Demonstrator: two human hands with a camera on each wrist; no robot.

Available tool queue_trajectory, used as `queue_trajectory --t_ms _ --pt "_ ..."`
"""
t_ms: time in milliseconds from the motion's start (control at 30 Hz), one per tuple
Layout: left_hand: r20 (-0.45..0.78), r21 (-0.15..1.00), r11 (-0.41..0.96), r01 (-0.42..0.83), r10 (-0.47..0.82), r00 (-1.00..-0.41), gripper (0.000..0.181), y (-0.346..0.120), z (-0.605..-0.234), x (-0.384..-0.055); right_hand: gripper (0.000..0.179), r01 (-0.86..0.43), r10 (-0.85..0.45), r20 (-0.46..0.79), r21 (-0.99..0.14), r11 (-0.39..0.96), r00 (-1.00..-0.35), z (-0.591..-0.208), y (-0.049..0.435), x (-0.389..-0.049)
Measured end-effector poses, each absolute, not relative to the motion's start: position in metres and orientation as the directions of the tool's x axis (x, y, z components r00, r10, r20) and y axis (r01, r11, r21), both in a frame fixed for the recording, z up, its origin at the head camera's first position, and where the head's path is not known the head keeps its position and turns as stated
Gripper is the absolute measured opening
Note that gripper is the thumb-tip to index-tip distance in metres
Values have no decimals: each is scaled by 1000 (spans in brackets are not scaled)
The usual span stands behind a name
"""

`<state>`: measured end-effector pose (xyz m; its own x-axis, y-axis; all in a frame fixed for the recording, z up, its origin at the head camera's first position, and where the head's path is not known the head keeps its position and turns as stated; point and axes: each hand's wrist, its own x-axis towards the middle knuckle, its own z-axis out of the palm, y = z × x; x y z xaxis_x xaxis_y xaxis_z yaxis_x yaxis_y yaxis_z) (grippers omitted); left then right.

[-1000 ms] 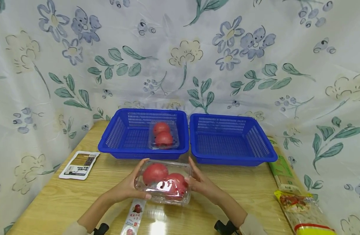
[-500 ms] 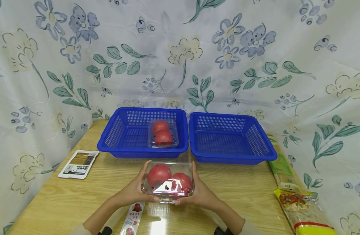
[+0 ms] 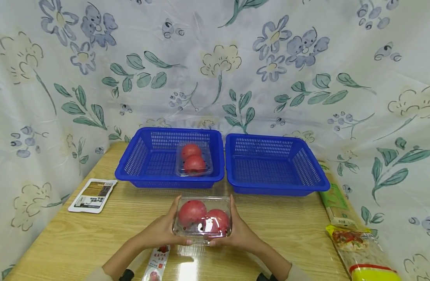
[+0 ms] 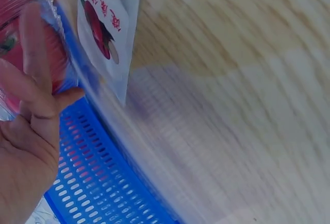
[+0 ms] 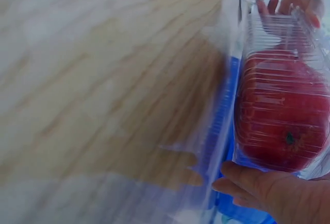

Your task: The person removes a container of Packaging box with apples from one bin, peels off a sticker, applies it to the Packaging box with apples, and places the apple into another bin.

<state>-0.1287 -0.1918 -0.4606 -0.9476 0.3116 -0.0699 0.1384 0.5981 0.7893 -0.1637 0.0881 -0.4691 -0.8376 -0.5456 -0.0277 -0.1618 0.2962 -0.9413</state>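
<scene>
Both hands grip a clear plastic clamshell box (image 3: pixel 205 219) at its two ends, over the near middle of the table. Inside it are two large red fruits that look like tomatoes (image 5: pixel 283 110). In the head view, my left hand (image 3: pixel 170 229) holds the left end and my right hand (image 3: pixel 240 231) the right end, thumbs along the near side. The left wrist view shows the fingers of the left hand (image 4: pixel 36 95) spread against the plastic. From the right wrist, the right hand (image 5: pixel 273 188) supports one end, with the other hand at the far end.
A blue basket (image 3: pixel 141 183) behind holds a similar box of tomatoes (image 3: pixel 194 164); a second blue basket (image 3: pixel 278 191) stands to its right. A printed strip (image 3: pixel 156 263) lies below the left forearm. A white flat packet (image 3: pixel 92 196) is left; bagged foods (image 3: pixel 362 249) line the right edge.
The clamshell box has turned from a tilt to nearly level, moving slightly right and a little toward me. The right thumb has shifted to its near side. Both hands keep their grip.
</scene>
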Motion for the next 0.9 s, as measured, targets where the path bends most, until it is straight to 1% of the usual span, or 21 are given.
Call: queue_trajectory --t_ms 167,433,567,733,900 --pt "-70 795 591 136 313 -947 138 -191 -465 -130 147 -146 -551 -42 -945 293 -833 -471 89 -165" --pt "-79 754 643 135 292 -953 139 -189 -464 -132 147 -143 -573 -56 -944 296 -818 -476 92 -168" --pt "-80 762 635 128 288 -954 139 -189 -464 -131 147 -131 -576 -63 -949 289 -815 -477 93 -168" --pt "-84 776 622 109 274 -958 139 -188 -466 -131 147 -102 -571 -81 -954 280 -817 -477 94 -166" --pt "-94 764 637 102 267 -959 138 -188 -466 -129 147 -107 -555 -70 -954 280 -829 -479 93 -165"
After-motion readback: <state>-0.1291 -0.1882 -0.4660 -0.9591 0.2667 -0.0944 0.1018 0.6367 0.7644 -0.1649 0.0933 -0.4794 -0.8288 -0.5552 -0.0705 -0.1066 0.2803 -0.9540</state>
